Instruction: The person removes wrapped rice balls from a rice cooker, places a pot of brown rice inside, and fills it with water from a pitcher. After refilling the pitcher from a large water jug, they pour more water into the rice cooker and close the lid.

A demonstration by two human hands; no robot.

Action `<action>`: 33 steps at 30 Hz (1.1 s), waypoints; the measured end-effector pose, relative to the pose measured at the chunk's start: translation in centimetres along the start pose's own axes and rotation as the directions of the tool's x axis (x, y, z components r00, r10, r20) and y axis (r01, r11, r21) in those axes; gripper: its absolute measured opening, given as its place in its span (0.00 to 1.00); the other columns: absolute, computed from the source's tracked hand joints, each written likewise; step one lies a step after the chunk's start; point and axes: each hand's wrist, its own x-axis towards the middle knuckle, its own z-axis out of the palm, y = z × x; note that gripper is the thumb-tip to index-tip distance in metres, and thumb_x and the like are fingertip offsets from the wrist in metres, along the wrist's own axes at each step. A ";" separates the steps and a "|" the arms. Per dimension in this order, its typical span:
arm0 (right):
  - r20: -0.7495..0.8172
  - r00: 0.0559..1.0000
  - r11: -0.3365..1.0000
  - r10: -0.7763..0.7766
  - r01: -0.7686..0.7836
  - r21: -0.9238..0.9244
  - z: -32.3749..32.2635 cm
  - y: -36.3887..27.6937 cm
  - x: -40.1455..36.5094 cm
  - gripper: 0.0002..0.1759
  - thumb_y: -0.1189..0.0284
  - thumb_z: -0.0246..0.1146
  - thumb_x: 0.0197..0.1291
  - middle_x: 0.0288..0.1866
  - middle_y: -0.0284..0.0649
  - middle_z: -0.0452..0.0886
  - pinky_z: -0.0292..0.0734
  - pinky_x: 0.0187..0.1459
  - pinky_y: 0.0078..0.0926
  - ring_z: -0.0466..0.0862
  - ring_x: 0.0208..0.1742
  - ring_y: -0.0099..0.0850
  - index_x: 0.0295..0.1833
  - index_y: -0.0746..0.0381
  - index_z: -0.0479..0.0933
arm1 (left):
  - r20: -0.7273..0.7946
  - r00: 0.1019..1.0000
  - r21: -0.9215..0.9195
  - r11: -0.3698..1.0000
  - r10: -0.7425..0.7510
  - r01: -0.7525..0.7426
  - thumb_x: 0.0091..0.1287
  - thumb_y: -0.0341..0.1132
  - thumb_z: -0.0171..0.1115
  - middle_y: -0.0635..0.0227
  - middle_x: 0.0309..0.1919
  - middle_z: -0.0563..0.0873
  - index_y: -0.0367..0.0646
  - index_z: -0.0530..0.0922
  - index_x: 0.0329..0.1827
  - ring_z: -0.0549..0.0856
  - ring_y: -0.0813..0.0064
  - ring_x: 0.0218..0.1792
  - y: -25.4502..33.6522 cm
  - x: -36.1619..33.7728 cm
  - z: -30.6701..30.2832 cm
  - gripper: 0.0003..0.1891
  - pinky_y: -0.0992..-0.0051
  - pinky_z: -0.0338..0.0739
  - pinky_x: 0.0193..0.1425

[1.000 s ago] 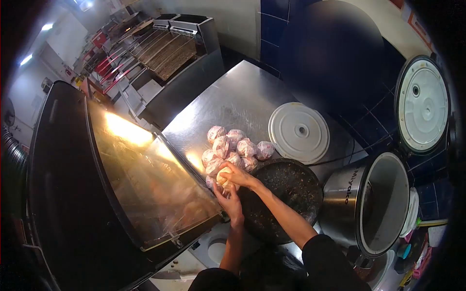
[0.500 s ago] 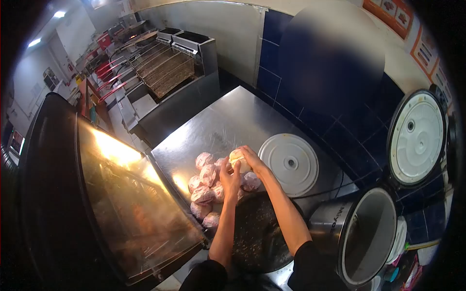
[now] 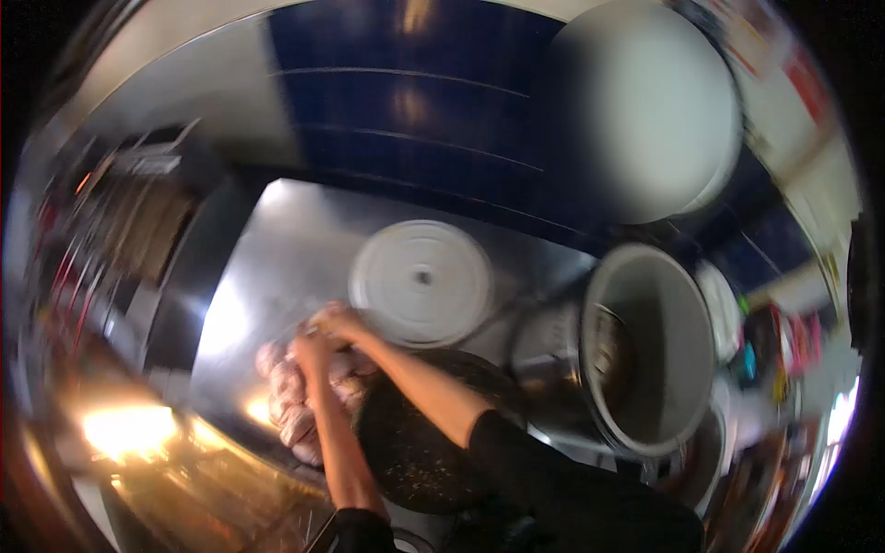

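Note:
My left hand (image 3: 312, 352) and my right hand (image 3: 341, 323) are close together over the metal counter (image 3: 277, 249), both smeared by motion. Between their fingers is a pale paper-wrapped bundle (image 3: 320, 324), partly covered by the fingers. Below and around my hands lies a pile of round bundles (image 3: 288, 387) in white paper with pinkish print. What is inside the paper is hidden. To the right of the pile is a dark round pan or tray (image 3: 415, 452) with crumbs on its surface. My right forearm crosses above its edge.
A round white lid (image 3: 422, 284) lies on the counter behind my hands. At the right stands a large open metal pot (image 3: 650, 350). A second white lid (image 3: 664, 115) is upright by the blue tiles. A bright, glowing cabinet (image 3: 203, 470) is at the lower left; a fryer (image 3: 147, 221) is beyond the counter.
My view has swung to the right, so counter, pile and hands appear farther left and blurred. My hands stay together at the pile; the yellowish bundle between them is now less distinct.

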 end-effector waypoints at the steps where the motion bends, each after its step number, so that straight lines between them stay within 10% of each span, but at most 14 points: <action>1: -0.188 0.918 0.699 -0.348 0.121 -0.705 1.6 1.5 1.4 0.19 0.59 0.58 0.61 0.54 0.53 0.77 0.71 0.59 0.48 0.75 0.58 0.54 0.47 0.63 0.81 | -0.016 0.996 -0.110 0.990 0.090 -0.091 0.63 0.42 0.62 0.45 0.41 0.87 0.35 0.75 0.62 0.86 0.55 0.40 0.5 -0.3 -0.8 0.27 0.62 0.78 0.50; 3: -0.060 0.941 0.615 -0.332 0.168 -0.771 -2.4 -4.0 -1.8 0.19 0.60 0.58 0.62 0.52 0.58 0.76 0.74 0.54 0.50 0.78 0.51 0.58 0.48 0.64 0.78 | -0.148 0.987 0.187 0.979 -0.056 0.083 0.65 0.42 0.61 0.50 0.42 0.87 0.41 0.77 0.61 0.87 0.60 0.39 3.1 0.3 -1.4 0.23 0.65 0.80 0.45; 5: -0.276 0.913 0.841 -0.300 0.117 -0.528 -1.9 -4.3 -3.3 0.18 0.62 0.57 0.63 0.51 0.59 0.76 0.74 0.50 0.50 0.79 0.48 0.58 0.49 0.66 0.76 | -0.177 0.984 -0.228 0.972 0.020 -0.061 0.69 0.37 0.57 0.51 0.48 0.85 0.40 0.76 0.62 0.86 0.59 0.44 1.7 0.4 -1.3 0.20 0.64 0.81 0.45; 6: -0.415 0.887 0.967 -0.204 0.116 -0.227 -1.6 -6.9 -6.7 0.18 0.63 0.57 0.64 0.50 0.59 0.76 0.74 0.49 0.50 0.79 0.47 0.57 0.49 0.67 0.75 | -0.161 0.985 -0.137 0.987 0.066 -0.089 0.71 0.32 0.55 0.51 0.51 0.84 0.37 0.76 0.61 0.85 0.59 0.48 4.8 -1.2 -2.9 0.18 0.66 0.81 0.48; 8: -0.497 0.821 0.952 -0.283 0.304 -0.040 -1.5 -10.0 -14.5 0.15 0.66 0.55 0.67 0.47 0.59 0.77 0.73 0.47 0.47 0.79 0.46 0.55 0.50 0.68 0.73 | -0.182 0.961 -0.336 0.905 0.210 -0.262 0.72 0.31 0.54 0.50 0.52 0.83 0.34 0.75 0.61 0.84 0.61 0.51 5.9 -2.3 -3.0 0.17 0.68 0.79 0.53; 13: -0.190 0.925 0.942 -0.329 0.334 -0.003 -2.8 -13.2 -33.3 0.11 0.66 0.53 0.70 0.42 0.47 0.78 0.74 0.46 0.39 0.80 0.45 0.45 0.48 0.63 0.74 | 0.034 0.924 -0.578 0.762 0.380 -0.293 0.77 0.39 0.50 0.58 0.52 0.82 0.32 0.75 0.57 0.82 0.70 0.46 12.8 -12.8 -3.8 0.18 0.75 0.77 0.49; 16: -0.124 0.947 0.953 -0.298 0.287 -0.097 -6.6 -13.1 -42.9 0.09 0.68 0.60 0.67 0.37 0.44 0.79 0.75 0.44 0.38 0.81 0.44 0.42 0.47 0.61 0.76 | 0.264 0.838 -0.546 0.790 0.478 -0.279 0.77 0.44 0.47 0.71 0.21 0.73 0.34 0.76 0.36 0.69 0.81 0.21 14.4 -20.9 -3.5 0.20 0.78 0.64 0.25; 19: -0.686 0.692 0.960 -0.226 0.040 -0.277 -12.9 -13.8 -54.0 0.06 0.70 0.66 0.59 0.31 0.42 0.81 0.77 0.35 0.34 0.83 0.33 0.38 0.37 0.61 0.80 | 0.613 0.683 -0.527 0.850 0.397 -0.021 0.76 0.45 0.49 0.70 0.16 0.73 0.35 0.76 0.31 0.71 0.80 0.16 12.8 -30.2 -1.6 0.22 0.76 0.65 0.21; 22: -0.974 -0.059 0.866 -0.217 -0.473 -0.164 -17.3 -8.4 -65.6 0.06 0.72 0.67 0.56 0.23 0.39 0.79 0.74 0.26 0.28 0.79 0.22 0.34 0.30 0.62 0.81 | 0.967 0.147 -0.235 0.951 0.209 0.199 0.75 0.42 0.51 0.64 0.23 0.80 0.30 0.79 0.37 0.78 0.79 0.23 9.9 -37.1 2.0 0.20 0.76 0.75 0.25; 24: -0.957 -0.248 0.706 -0.153 -0.705 0.069 -20.9 -2.6 -72.4 0.12 0.65 0.67 0.58 0.21 0.40 0.78 0.74 0.27 0.32 0.78 0.21 0.36 0.31 0.63 0.80 | 0.946 0.010 -0.323 0.933 0.325 0.159 0.75 0.43 0.52 0.62 0.28 0.81 0.30 0.77 0.44 0.81 0.78 0.26 11.9 -40.7 3.2 0.19 0.75 0.77 0.26; 28: -0.956 -0.022 0.537 -0.294 -0.831 -0.146 -26.1 8.6 -79.3 0.18 0.58 0.67 0.58 0.22 0.42 0.79 0.75 0.28 0.36 0.80 0.23 0.39 0.33 0.65 0.79 | 0.956 0.217 -0.206 0.978 0.197 0.017 0.70 0.42 0.60 0.57 0.31 0.84 0.30 0.73 0.48 0.85 0.71 0.29 16.3 -46.5 6.5 0.19 0.72 0.81 0.30; 30: -0.955 0.132 0.779 0.264 -0.613 0.131 -27.7 11.4 -80.1 0.23 0.53 0.68 0.57 0.24 0.45 0.81 0.75 0.30 0.39 0.83 0.26 0.41 0.35 0.66 0.79 | 0.876 0.378 -0.214 0.943 0.300 -0.253 0.65 0.39 0.65 0.52 0.30 0.84 0.29 0.77 0.40 0.86 0.63 0.29 15.0 -47.3 8.8 0.17 0.65 0.79 0.34; 33: -0.886 0.314 0.901 0.341 -0.379 0.212 -29.2 13.9 -79.3 0.15 0.64 0.65 0.58 0.20 0.40 0.76 0.73 0.30 0.32 0.76 0.25 0.25 0.35 0.69 0.80 | 0.739 0.499 -0.251 0.872 0.453 -0.421 0.58 0.35 0.67 0.49 0.27 0.83 0.29 0.77 0.33 0.86 0.57 0.30 13.1 -47.2 10.6 0.14 0.61 0.77 0.37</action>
